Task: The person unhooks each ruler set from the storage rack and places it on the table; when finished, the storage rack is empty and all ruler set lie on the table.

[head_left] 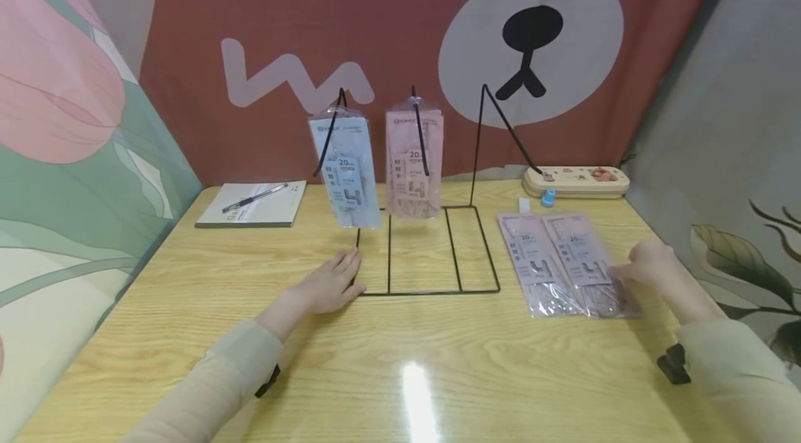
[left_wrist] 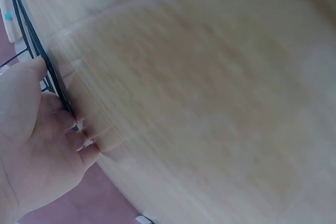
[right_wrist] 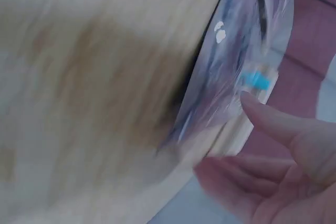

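A black wire display rack [head_left: 459, 269] stands on the table. My left hand [head_left: 328, 283] is at its front left corner, thumb and fingers holding the base wires; in the left wrist view the curled fingers [left_wrist: 65, 119] are right at the wire. A blue flat packet [head_left: 347, 175] hangs from the left prong and a pink packet [head_left: 414, 165] from the middle one. Two more pink packets lie side by side, a left one [head_left: 532, 255] and a right one [head_left: 578, 248]. My right hand [head_left: 653, 269] is at the right one's outer edge, thumb and fingers apart in the right wrist view.
A notebook [head_left: 215, 203] with a pen [head_left: 253, 198] on it lies at the back left. At the back right are a cream pencil case [head_left: 585, 182], a small blue cap-like piece [head_left: 548, 198] and a small white block [head_left: 523, 205]. A patterned cloth [head_left: 281, 12] hangs behind the table.
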### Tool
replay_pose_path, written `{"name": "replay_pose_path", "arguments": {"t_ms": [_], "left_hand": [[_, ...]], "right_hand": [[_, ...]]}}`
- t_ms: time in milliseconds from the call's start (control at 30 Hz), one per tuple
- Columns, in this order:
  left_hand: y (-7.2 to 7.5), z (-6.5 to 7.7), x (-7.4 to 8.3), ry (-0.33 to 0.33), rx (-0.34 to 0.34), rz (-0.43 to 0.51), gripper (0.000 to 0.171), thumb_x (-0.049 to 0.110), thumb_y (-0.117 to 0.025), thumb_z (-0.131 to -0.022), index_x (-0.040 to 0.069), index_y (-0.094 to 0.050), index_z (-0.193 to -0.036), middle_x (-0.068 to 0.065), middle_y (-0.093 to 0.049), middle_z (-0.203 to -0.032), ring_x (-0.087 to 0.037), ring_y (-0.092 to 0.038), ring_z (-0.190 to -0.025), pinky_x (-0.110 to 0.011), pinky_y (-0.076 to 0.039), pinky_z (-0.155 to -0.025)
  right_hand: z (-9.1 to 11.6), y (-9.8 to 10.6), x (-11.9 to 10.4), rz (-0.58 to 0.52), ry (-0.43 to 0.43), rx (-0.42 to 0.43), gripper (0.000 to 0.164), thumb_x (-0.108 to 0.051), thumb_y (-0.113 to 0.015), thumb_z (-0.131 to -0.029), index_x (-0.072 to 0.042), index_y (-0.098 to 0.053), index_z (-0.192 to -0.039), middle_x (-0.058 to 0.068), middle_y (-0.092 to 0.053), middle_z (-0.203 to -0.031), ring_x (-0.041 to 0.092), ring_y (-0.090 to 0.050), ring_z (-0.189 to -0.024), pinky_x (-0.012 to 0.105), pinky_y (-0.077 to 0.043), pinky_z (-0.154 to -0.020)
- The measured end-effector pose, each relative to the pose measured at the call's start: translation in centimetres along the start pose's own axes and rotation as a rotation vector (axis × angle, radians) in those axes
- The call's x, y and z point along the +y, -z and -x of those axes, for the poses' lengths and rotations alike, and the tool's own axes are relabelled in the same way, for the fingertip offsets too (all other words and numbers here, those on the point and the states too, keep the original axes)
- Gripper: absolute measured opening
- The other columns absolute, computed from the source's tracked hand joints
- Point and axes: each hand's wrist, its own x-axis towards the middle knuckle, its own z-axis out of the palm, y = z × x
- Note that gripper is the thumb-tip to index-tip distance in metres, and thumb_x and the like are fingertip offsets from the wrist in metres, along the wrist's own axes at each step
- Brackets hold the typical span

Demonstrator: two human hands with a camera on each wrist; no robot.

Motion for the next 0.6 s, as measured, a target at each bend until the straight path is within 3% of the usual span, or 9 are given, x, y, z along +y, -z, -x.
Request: {"name": "replay_pose_path", "arguments": {"t_ms": [67,133,300,433,600], "left_hand": [[-0.1,0.0,-0.1,0.0,0.0,0.0,0.066,0.038,-0.033,-0.102,-0.006,-0.013,-0.148,-0.022,-0.01,-0.156,-0.04,-0.01,-0.144,-0.05,-0.015,-0.118],[-0.2,-0.1,-0.1,0.002,-0.002,-0.004,0.067,0.038,-0.033,-0.102,-0.005,-0.013,-0.148,-0.022,-0.01,-0.157,-0.04,-0.01,-0.144,-0.05,-0.015,-0.118],[-0.2,-0.1,0.0,0.008,-0.014,0.005,0.066,0.038,-0.033,-0.102,-0.004,-0.011,-0.149,-0.021,-0.009,-0.157,-0.04,-0.009,-0.144,-0.051,-0.014,-0.118],[-0.2,-0.1,0.0,0.005,-0.011,0.004,0.066,0.038,-0.033,-0.102,-0.005,-0.012,-0.149,-0.021,-0.009,-0.157,-0.04,-0.01,-0.144,-0.05,-0.015,-0.118],[0.0,-0.1,0.0,0.002,-0.005,-0.006,0.066,0.037,-0.033,-0.102,-0.006,-0.013,-0.148,-0.023,-0.01,-0.156,-0.041,-0.011,-0.144,-0.051,-0.016,-0.118]], "right_hand": [[0.1,0.0,-1.3,0.05,0.02,0.078,0.059,-0.03,-0.066,-0.082,0.026,-0.055,-0.097,0.041,-0.06,-0.094,0.054,-0.057,-0.087,0.052,-0.051,-0.073],[0.1,-0.1,-2.9,0.024,0.053,0.126,0.071,-0.032,-0.066,-0.084,0.029,-0.045,-0.114,0.047,-0.048,-0.113,0.06,-0.048,-0.103,0.062,-0.046,-0.082],[0.2,-0.4,-8.0,-0.138,0.158,0.154,0.076,-0.043,-0.058,-0.092,0.021,-0.039,-0.13,0.043,-0.045,-0.125,0.056,-0.046,-0.113,0.061,-0.043,-0.092],[-0.1,-1.1,-11.7,-0.253,0.299,0.2,0.067,-0.038,-0.058,-0.092,0.015,-0.044,-0.131,0.035,-0.051,-0.127,0.049,-0.053,-0.113,0.055,-0.047,-0.092],[-1.7,-2.5,-15.1,-0.444,0.427,0.166,0.055,-0.029,-0.06,-0.093,0.008,-0.048,-0.131,0.028,-0.055,-0.128,0.042,-0.057,-0.113,0.05,-0.049,-0.094]]}}
